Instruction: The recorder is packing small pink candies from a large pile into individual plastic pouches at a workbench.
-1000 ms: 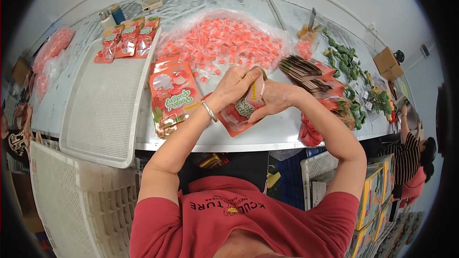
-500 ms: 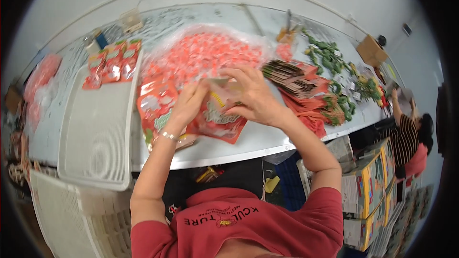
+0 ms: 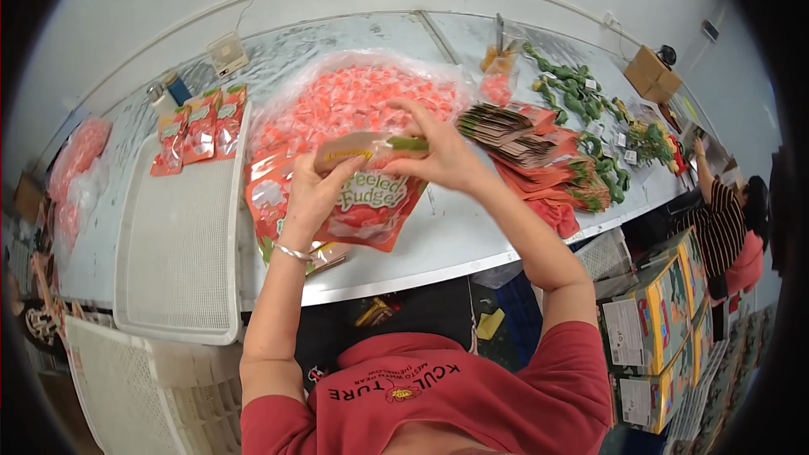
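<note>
A red and clear candy pouch [image 3: 371,202] with green lettering is held up over the front of the table. My left hand [image 3: 316,190] pinches its upper left edge. My right hand [image 3: 442,152] grips the upper right corner, thumb on the near face, index finger raised above the top edge. The pouch's upper part bends, and its lower part looks filled with reddish contents. More red pouches [image 3: 268,177] lie under and beside my left hand. Beyond both hands spreads a heap of small pink-and-white wrapped candies [image 3: 362,88] on a clear plastic sheet.
Left of me stands a white perforated tray [image 3: 177,244] with several red pouches [image 3: 200,126] at its far end. Flat pouches lie stacked [image 3: 522,147] at right, near green plush-like pieces [image 3: 581,97]. Boxes [image 3: 649,329] stand right of my elbow. Another person [image 3: 720,219] works at far right.
The pouch has turned so its printed front shows more plainly, and its top edge now lies across between my hands. My right fingers have shifted from curling over the opening to its corner.
</note>
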`<state>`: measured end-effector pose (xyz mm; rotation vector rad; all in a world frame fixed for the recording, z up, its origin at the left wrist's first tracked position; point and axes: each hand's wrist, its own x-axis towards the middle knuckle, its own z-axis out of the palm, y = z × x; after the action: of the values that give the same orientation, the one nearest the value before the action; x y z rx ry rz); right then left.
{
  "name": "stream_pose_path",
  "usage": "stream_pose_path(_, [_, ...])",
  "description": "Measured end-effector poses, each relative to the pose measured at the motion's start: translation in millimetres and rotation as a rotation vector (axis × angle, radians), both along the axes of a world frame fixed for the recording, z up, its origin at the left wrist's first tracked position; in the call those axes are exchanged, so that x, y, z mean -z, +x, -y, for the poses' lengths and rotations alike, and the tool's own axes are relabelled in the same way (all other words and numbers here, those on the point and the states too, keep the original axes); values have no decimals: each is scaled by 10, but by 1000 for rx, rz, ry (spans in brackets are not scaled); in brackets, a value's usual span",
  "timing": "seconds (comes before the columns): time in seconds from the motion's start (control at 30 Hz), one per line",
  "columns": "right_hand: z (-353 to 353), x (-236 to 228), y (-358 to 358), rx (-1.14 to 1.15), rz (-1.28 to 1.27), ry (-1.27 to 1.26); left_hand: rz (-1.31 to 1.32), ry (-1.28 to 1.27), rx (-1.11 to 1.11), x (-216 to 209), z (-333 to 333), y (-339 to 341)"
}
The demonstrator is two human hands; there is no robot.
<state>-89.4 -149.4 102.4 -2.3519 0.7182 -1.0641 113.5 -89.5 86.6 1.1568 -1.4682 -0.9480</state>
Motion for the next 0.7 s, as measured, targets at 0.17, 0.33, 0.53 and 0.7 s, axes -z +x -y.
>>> stream_pose_path(0.17, [107, -70, -62, -145, -218, 249, -88, 42, 48, 188, 53, 140])
stream_pose_path(0.33, [138, -33, -3, 33, -292, 31, -138, -72, -67, 318, 113, 65])
stream_pose_path(0.53, [216, -107, 217, -194, -233, 161, -15, -222, -129, 210, 88, 54])
stream_pose_path(0.7, [194, -104, 417, -129, -325, -97, -121, -257, -50, 140, 125, 75])
